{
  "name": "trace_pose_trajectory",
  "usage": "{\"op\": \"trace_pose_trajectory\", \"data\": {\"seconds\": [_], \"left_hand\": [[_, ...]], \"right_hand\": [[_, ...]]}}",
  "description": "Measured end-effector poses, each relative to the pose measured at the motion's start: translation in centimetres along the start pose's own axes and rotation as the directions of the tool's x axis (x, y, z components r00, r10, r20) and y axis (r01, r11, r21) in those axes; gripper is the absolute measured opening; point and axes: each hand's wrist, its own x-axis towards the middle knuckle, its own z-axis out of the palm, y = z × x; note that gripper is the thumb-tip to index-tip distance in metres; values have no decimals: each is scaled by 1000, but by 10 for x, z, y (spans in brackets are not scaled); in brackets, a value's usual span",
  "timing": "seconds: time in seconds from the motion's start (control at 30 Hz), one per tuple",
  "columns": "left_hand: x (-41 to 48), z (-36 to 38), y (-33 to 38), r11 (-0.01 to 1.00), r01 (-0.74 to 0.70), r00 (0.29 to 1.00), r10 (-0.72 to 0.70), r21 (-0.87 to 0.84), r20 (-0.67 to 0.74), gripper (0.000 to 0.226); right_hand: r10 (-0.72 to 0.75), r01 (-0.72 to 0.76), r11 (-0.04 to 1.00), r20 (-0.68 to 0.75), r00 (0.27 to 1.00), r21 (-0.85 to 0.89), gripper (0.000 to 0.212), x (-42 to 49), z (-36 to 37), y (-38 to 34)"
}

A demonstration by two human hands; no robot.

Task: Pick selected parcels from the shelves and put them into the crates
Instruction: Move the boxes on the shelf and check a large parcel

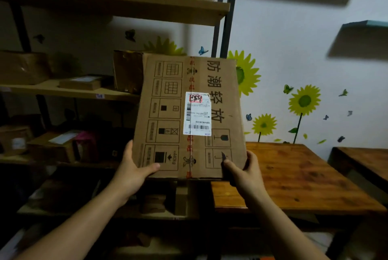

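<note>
The wooden shelf rack with dark metal posts (117,8) fills the view from 7 to 12 o'clock. The brown wooden table (304,175) lies at 4 o'clock. At the centre, the flat brown cardboard parcel with black printed symbols (165,113) is held in the air in front of the rack. Its right edge passes the rack's right post, where open wall space begins. The left hand (134,169) grips its lower corner at 7 o'clock, thumb on the face. The right hand (245,171) grips the corner at 5 o'clock. A white shipping label (197,113) sits mid-face.

Sunflower-stickered wall (294,29) (dim), wooden table (304,175)
</note>
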Motion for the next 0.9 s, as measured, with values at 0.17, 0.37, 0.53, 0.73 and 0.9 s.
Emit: {"op": "trace_pose_trajectory", "data": {"seconds": [0.17, 0.37, 0.53, 0.73, 0.9], "left_hand": [[-42, 9, -4, 994, -111, 994, 110, -22, -21, 102], [-94, 17, -14, 985, -173, 983, 173, -5, 68, 104], [-146, 57, -20, 984, -176, 970, 178, -25, 164, 104], [-196, 137, -10, 980, -199, 947, 200, -29, 251, 103], [-250, 228, -7, 982, -186, 939, 186, -26, 289, 104]], "right_hand": [[-77, 76, 993, -15, 997, -86, 71, -38, -27, -4], [-48, 44, 991, -32, 998, -130, 87, -104, -61, 5], [-13, -4, 993, -138, 990, -118, 91, -148, -114, 24], [1, -23, 996, -250, 968, -82, 87, -185, -208, 25], [10, -57, 988, -317, 948, -140, 87, -206, -313, 45]]}}
